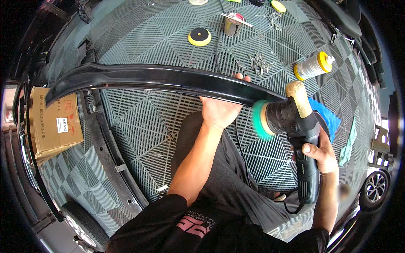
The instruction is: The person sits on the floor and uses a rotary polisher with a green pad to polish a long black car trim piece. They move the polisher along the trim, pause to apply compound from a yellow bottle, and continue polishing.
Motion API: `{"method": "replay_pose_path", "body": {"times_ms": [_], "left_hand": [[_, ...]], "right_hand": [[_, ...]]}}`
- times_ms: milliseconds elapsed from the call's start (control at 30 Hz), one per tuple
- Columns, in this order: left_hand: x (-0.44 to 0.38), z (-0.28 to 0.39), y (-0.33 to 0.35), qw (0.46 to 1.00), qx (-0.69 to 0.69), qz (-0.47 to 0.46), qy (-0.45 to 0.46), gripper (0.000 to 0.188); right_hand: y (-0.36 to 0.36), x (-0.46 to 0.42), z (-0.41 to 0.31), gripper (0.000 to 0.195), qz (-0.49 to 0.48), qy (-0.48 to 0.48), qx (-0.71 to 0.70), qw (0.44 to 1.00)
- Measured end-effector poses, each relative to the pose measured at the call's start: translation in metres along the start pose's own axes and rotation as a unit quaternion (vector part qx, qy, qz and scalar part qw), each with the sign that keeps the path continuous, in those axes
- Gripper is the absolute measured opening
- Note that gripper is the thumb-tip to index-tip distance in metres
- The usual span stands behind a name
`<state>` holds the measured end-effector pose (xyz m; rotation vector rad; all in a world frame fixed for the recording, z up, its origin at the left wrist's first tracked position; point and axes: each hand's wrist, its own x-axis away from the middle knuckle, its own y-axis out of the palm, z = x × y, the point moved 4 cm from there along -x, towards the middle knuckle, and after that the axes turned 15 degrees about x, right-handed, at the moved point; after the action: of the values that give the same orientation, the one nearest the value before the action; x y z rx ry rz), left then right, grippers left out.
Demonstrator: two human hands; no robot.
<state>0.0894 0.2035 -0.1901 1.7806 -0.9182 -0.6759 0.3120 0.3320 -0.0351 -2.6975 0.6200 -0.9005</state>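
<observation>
A long glossy black car trim panel (152,77) spans the view from the left to the centre right. My left hand (221,110) holds it from below near its right part, with fingertips showing over the far edge. My right hand (319,151) grips the body of a black corded polishing machine (305,136), thumb on the near side. The machine's green foam pad (262,119) looks blurred at its rim and is at the panel's right end; whether it touches is unclear. A worn tan cover wraps the machine's front handle.
A yellow pad with black backing (199,36), an open can (233,24) with a stick across it, and a yellow-white bottle (313,66) lie ahead. A blue cloth (326,117) is right. Left are a cardboard box (57,123) and another dark trim piece (110,151).
</observation>
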Motion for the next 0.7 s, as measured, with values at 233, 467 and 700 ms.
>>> {"method": "replay_pose_path", "body": {"times_ms": [233, 467, 700], "left_hand": [[-0.002, 0.0, 0.0, 0.997, -0.037, -0.067, -0.001, 0.085], [0.009, -0.001, -0.024, 0.995, -0.016, -0.092, -0.03, 0.081], [0.014, 0.003, -0.002, 0.985, -0.094, -0.144, 0.007, 0.068]], "right_hand": [[0.029, -0.016, -0.043, 0.091, -0.062, -0.011, -0.005, 0.998], [0.063, -0.023, -0.076, 0.09, -0.108, -0.042, -0.02, 0.993], [0.094, -0.032, -0.111, 0.081, -0.171, -0.066, 0.0, 0.983]]}}
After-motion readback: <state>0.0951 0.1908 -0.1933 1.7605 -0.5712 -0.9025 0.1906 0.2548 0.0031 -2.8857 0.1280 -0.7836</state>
